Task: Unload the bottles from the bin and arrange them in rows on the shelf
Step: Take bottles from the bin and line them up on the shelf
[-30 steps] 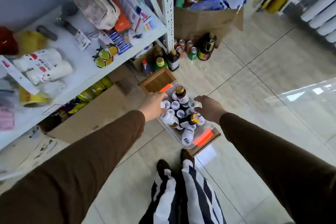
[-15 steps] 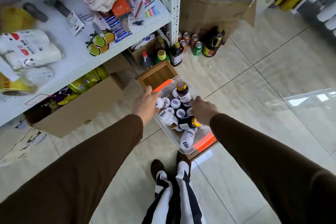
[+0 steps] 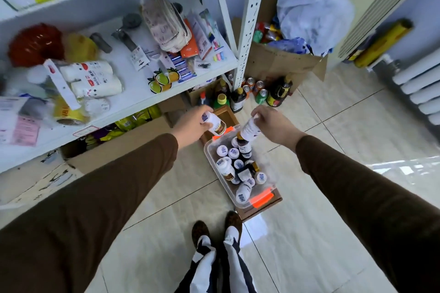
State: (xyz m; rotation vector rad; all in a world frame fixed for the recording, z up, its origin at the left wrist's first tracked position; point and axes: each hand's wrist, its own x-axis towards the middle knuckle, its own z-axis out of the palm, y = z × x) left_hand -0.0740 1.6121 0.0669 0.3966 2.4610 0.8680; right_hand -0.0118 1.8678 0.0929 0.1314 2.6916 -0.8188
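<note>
One white bottle is gripped in the left hand, another in the right hand, above the bin's far end; both best kept upright until a bare shelf edge is reached.

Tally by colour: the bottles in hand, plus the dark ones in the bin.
White bottle, in left hand: 1
White bottle, in right hand: 1
Dark bottles in bin: 2
Total: 4
</note>
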